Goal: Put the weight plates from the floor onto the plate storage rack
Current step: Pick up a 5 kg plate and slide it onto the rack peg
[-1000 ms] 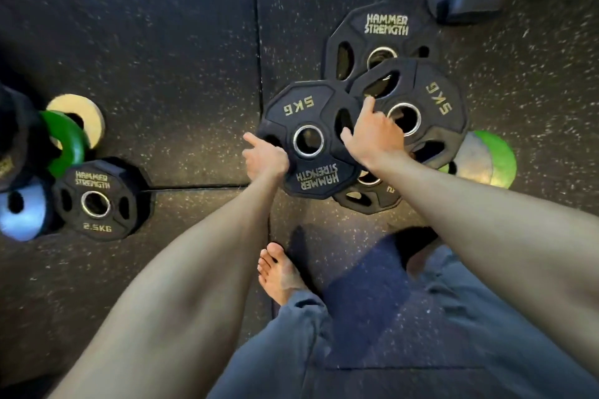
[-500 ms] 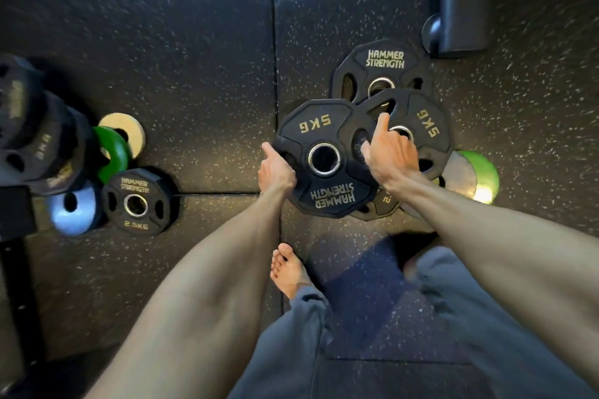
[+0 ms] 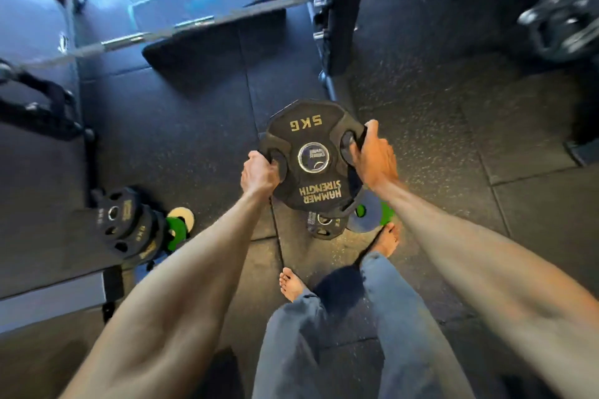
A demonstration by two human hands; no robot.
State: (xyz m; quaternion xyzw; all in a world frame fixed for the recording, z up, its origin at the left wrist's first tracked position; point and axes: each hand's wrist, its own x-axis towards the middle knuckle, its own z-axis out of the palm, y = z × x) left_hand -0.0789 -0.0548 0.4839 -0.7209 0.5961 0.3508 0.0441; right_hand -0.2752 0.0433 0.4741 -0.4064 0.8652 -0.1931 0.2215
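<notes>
Rubber floor (image 3: 437,126): plates (image 3: 327,220) underfoot

Bare floor (image 3: 181,126) lies open ahead-left; a black upright (image 3: 340,10) and barbell (image 3: 136,39) block beyond.

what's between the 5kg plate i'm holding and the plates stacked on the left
In the head view, only bare speckled rubber floor and the left hand on the 5kg plate lie before the stacked plates.

You see a black 5 kg plate (image 3: 309,152) with gold lettering; black floor (image 3: 437,146), pale-speckled; green discs (image 3: 175,230); blue trousers (image 3: 324,350).
</notes>
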